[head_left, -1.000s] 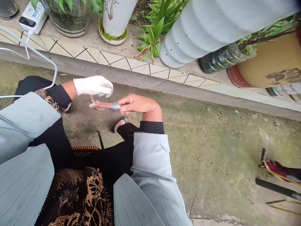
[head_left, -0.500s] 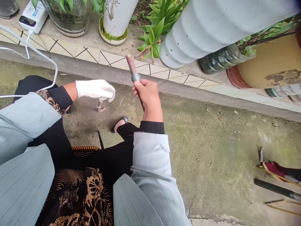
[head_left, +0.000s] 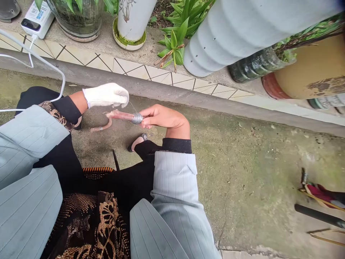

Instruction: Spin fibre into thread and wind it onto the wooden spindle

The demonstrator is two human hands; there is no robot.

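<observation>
My right hand (head_left: 164, 118) is bare and pinches a reddish-brown stick (head_left: 121, 116) that lies level, pointing left. A tight coil of thin grey wire (head_left: 137, 118) wraps the stick just ahead of my fingertips. My left hand (head_left: 106, 95) wears a white glove and is closed in a pinch just above the stick's left end. A fine strand of wire runs from the coil up toward the gloved fingers. A curved brownish piece (head_left: 101, 127) hangs blurred below the glove.
A tiled ledge (head_left: 134, 70) ahead carries potted plants (head_left: 176, 34), a white vase (head_left: 133, 18) and a power bank (head_left: 36, 18) with a white cable (head_left: 54, 66). Concrete floor (head_left: 256, 172) spreads to the right, with tools (head_left: 320, 201) at the right edge.
My right hand swung the stick up to vertical half a second ago, then brought it back down level. The gloved left hand stayed pinched in nearly the same place.
</observation>
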